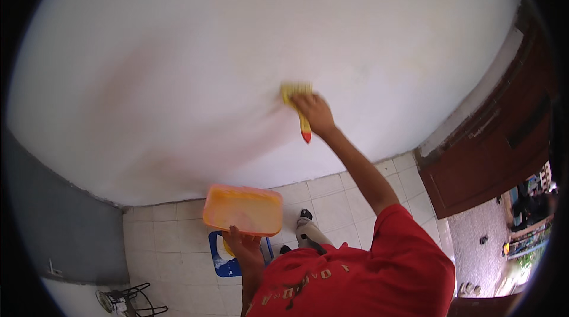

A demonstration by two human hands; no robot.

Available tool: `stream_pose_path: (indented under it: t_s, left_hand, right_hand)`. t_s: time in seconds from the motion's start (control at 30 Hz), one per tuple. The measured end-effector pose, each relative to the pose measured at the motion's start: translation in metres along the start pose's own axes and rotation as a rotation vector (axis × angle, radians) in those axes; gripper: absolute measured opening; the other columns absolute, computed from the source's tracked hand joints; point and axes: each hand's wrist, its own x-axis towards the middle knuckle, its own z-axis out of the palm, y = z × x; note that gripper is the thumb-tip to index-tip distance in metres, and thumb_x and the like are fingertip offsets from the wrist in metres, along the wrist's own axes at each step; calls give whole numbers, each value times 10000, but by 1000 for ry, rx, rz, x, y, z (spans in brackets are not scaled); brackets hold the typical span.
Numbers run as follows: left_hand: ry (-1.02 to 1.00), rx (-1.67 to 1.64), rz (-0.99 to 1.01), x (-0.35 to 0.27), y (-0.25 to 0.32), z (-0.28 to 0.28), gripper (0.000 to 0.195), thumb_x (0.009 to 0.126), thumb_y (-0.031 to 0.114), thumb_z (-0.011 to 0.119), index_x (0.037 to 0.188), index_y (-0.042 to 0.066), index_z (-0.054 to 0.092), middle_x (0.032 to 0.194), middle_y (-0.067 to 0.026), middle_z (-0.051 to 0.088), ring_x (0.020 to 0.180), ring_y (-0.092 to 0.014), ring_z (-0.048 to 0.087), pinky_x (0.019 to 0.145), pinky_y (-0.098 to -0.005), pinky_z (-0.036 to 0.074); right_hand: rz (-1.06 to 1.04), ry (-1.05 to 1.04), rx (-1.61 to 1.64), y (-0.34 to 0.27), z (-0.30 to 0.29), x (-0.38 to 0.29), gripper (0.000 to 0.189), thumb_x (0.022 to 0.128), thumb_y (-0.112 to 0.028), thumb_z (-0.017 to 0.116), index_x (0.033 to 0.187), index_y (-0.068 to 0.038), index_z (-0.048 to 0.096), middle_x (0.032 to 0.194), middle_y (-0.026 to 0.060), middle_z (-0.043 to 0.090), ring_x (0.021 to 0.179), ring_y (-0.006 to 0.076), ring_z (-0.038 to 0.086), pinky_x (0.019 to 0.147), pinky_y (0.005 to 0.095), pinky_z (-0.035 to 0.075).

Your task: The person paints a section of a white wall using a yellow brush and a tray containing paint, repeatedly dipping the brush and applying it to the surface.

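Observation:
My right hand (pixel 316 112) grips a flat paintbrush (pixel 305 127) with a yellow handle and red tip. Its bristles meet the white wall (pixel 213 63) in front of me, blurred at the ends. In my left hand (pixel 244 246) is an orange plastic tub (pixel 242 208), held from below with the thumb over its near rim. Pale liquid lies inside the tub, which is well below the brush and close to the foot of the wall.
Under the tub stands a blue plastic stool (pixel 227 269) with a yellow round thing on it, on pale floor tiles (pixel 191 239). A dark grey door (pixel 66 223) is at left, near a black metal frame (pixel 144 300). A brown wooden door (pixel 484 139) stands at right beside an opening outdoors.

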Motion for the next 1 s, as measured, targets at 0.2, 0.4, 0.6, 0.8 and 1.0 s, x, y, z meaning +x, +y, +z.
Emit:
stream_pose_path:
  t_s: [0.2,0.4,0.6,0.8,1.0]
  left_hand:
    - [55,-66,70,1,9,2,713,955,363,625,1510,221,199,1386,-76,465,1240,-247,535,946,-435,517]
    - [85,20,130,10,-3,2,659,984,378,567,1494,198,191,1405,-90,436,1266,-240,504,973,-421,495]
    - [28,134,148,-4,-1,13,683,993,312,544,1522,184,132,1431,-87,397,1263,-228,499,987,-393,486]
    - [-122,158,331,-1,-27,9,934,852,369,744,1508,109,132,1448,-123,363,1339,-248,421,1049,-405,451]
    - [-209,287,457,-19,-12,26,957,846,361,763,1495,90,114,1476,-130,286,1392,-256,335,1125,-436,356]
  right_hand:
    - [317,-201,379,-44,21,-80,328,896,-129,631,1222,-104,605,1167,85,615,1036,321,594,869,415,514]
    - [789,153,970,-137,-67,-92,360,958,-161,624,1263,16,550,1104,126,641,1003,168,603,849,310,502]
    - [818,154,1078,-209,-164,-91,370,948,-134,619,1273,2,506,1057,109,609,930,147,617,798,286,512]
    - [921,-148,1060,-232,-174,-91,338,929,-142,633,1225,-11,536,1019,116,630,819,138,636,670,286,524]
    - [771,-211,885,-230,-165,-103,327,902,-154,664,1183,-15,568,980,126,649,848,208,654,705,347,530]
